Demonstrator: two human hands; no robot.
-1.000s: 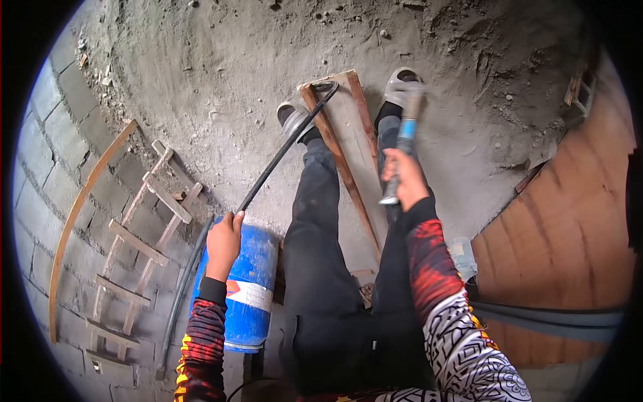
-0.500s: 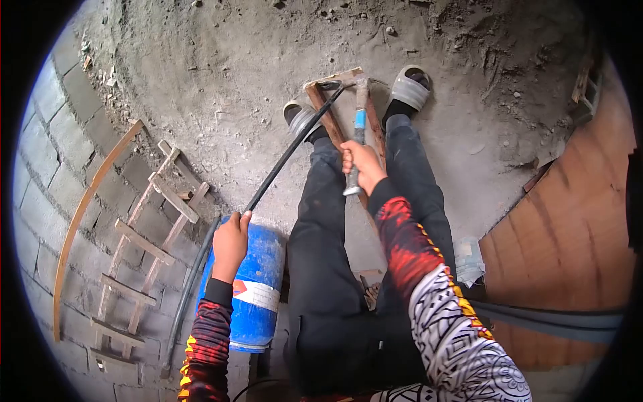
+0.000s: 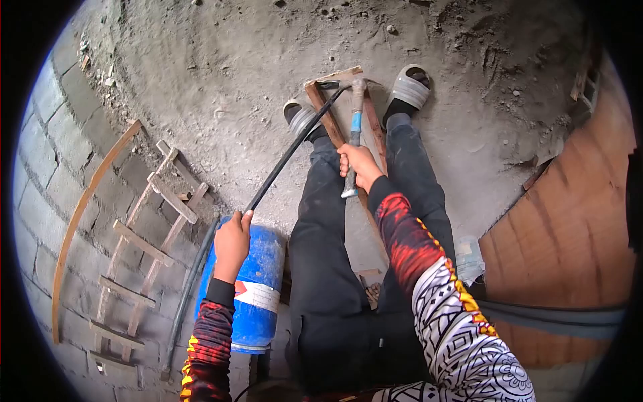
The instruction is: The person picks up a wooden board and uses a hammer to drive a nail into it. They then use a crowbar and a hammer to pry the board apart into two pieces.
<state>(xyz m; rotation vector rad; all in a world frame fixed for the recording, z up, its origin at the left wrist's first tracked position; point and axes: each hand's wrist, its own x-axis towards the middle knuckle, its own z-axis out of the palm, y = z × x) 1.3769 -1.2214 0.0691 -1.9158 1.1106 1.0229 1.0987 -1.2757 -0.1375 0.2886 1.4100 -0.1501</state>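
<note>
My right hand [image 3: 360,166] is wrapped round a hammer [image 3: 356,120] with a worn handle and a light blue band. The hammer's head is at the top end of a narrow wooden frame [image 3: 329,122] between my feet. My left hand [image 3: 232,241] grips the lower end of a long black crowbar [image 3: 288,164]. From there the bar slants up to the right, and its hooked tip lies at the frame's top, close beside the hammer head.
A blue barrel [image 3: 258,261] stands beside my left forearm. Wooden ladder-like pieces [image 3: 137,241], a thin curved strip [image 3: 84,201] and a grey pipe [image 3: 189,295] lean along the block wall [image 3: 67,141]. Brown plywood [image 3: 556,241] is at right. My sandalled feet rest on rough ground [image 3: 234,67].
My right hand has shifted slightly left and down, and the hammer is a little differently tilted. My left hand and the crowbar have stayed almost still.
</note>
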